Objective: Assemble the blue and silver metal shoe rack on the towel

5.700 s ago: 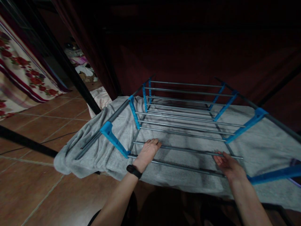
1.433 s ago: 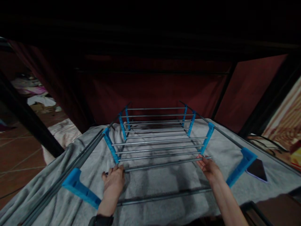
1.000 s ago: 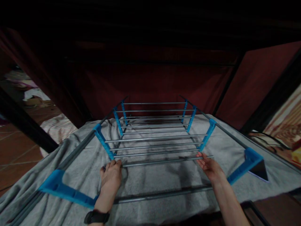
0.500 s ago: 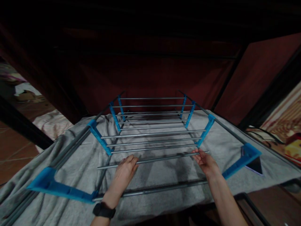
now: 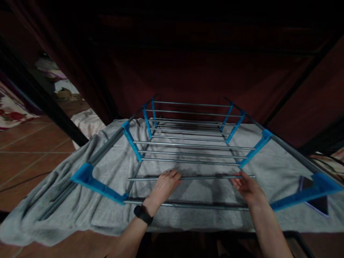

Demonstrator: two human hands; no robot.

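A folding drying rack [image 5: 188,145] with grey metal rods and blue plastic brackets lies flat over a grey towel [image 5: 80,193]. Both my hands grip the same loose-looking grey rod [image 5: 204,177], the second from the near edge. My left hand [image 5: 165,186], with a black watch on its wrist, has its fingers curled over the rod left of the middle. My right hand [image 5: 248,186] is closed on the rod's right end, next to a blue bracket [image 5: 254,150].
A dark phone [image 5: 313,197] lies on the towel at the right, partly behind a blue bracket. Dark red fabric walls and black frame poles surround the rack. Terracotta floor tiles and a striped cloth [image 5: 88,123] lie to the left.
My left hand slid right along the rod, from its left end toward the middle. The view has swung left, so the rack sits further right.
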